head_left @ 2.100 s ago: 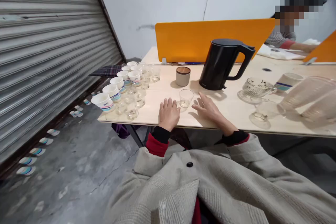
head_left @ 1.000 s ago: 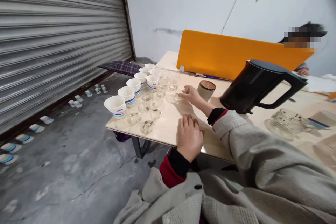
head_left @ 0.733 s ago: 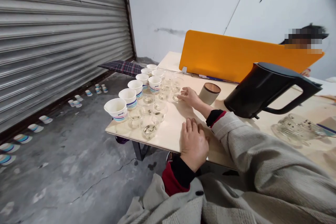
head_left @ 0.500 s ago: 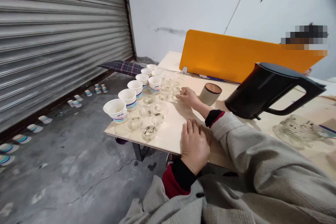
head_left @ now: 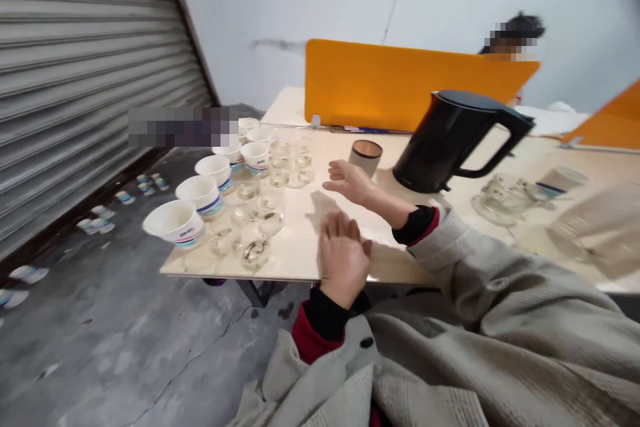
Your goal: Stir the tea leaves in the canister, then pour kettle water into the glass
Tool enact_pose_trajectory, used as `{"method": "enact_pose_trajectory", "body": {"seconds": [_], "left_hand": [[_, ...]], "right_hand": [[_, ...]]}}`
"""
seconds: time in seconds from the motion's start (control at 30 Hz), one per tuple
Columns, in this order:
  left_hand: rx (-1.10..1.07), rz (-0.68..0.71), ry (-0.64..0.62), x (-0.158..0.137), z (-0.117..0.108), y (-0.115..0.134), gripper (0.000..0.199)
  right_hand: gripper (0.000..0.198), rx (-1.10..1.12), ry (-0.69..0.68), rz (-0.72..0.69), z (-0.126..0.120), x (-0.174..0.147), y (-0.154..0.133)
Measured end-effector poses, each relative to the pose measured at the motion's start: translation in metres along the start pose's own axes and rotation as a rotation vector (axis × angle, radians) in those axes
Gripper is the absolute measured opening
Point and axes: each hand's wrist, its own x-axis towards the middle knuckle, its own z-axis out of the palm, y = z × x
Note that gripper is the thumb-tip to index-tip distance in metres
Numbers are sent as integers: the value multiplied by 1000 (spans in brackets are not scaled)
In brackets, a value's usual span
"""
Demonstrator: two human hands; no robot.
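Dark print is carried on the white paper cups [head_left: 177, 222], far left of the black kettle [head_left: 445, 143]; it is too small to be read. Low on the kettle, a faint mark can't be read either. Clear cups [head_left: 256, 250] are stood left of the kettle, beside the paper cups. Right hand [head_left: 350, 185] is held left of the kettle, above the table [head_left: 297, 250]; fingers extended, loosely parted, nothing gripped. Left hand [head_left: 344, 259] is placed palm down, front-left of the kettle, at the table's front edge; fingers slightly parted, nothing gripped. Room behind the kettle is bounded by the orange divider [head_left: 385, 87].
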Motion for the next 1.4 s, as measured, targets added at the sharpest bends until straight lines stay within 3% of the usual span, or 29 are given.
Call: {"method": "enact_pose_trajectory", "body": {"seconds": [0.13, 0.23, 0.4, 0.5, 0.57, 0.67, 0.87, 1.03, 1.23, 1.4], "left_hand": [[30, 7, 27, 0, 1, -3, 52], [60, 26, 22, 0, -1, -4, 54], [99, 49, 19, 3, -3, -5, 55], [95, 52, -1, 4, -3, -5, 56], [88, 48, -6, 5, -4, -6, 55], [100, 50, -9, 6, -4, -6, 55], [153, 66, -28, 7, -6, -7, 56], [137, 94, 17, 6, -2, -11, 56], [122, 54, 8, 3, -2, -8, 55], [112, 9, -34, 2, -6, -2, 55]], "right_hand": [[57, -9, -67, -126, -46, -92, -11], [50, -70, -29, -104, -81, -168, -7], [33, -226, 365, 112, -159, -270, 32], [31, -426, 702, 232, -210, -308, 63], [34, -553, 793, 282, -234, -322, 81], [41, -732, 683, 253, -249, -327, 99], [41, -939, 429, 200, -249, -307, 123], [34, -933, 447, 217, -247, -300, 134], [30, -793, 574, -11, -230, -288, 104], [29, -628, 455, -151, -199, -243, 56]]}}
